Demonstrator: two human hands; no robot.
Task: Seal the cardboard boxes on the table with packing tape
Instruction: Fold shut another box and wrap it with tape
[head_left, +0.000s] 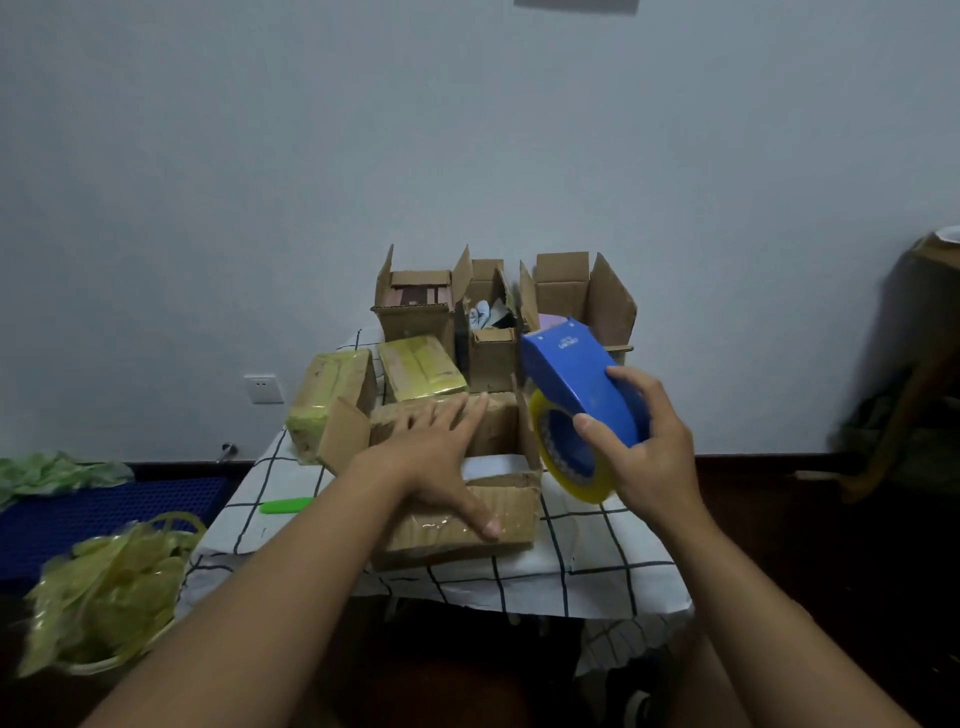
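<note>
At nine o'clock from the table's (587, 574) middle, two boxes already wrapped in yellowish tape lie side by side: the wrapped box on the left (332, 400) and the wrapped box behind it (423, 366) toward eleven o'clock. These two look finished. A green strip (285, 505), maybe a cutter, lies on the checked cloth at eight o'clock; what it is I cannot say for sure.

In the middle sits the open box (467, 519), its flaps not yet closed, something white showing inside. The left hand (441, 457) rests on it with fingers straight and spread, the palm over the near flap, the thumb down the taped front wall; it grips nothing. This box appears to be the one in hand, with folding and taping still to do.

At twelve o'clock stand three more boxes with flaps up: the back left box (415, 312), the back middle box (491, 353) and the back right box (587, 291). All three seem unsealed; their contents are hard to make out.

At three o'clock the right hand (649, 441) grips the blue tape holder (576, 379), fingers curled round it, with the yellow tape roll (571, 475) hanging just beside the open box. Whether a loose end of tape is pulled out cannot be told
</note>
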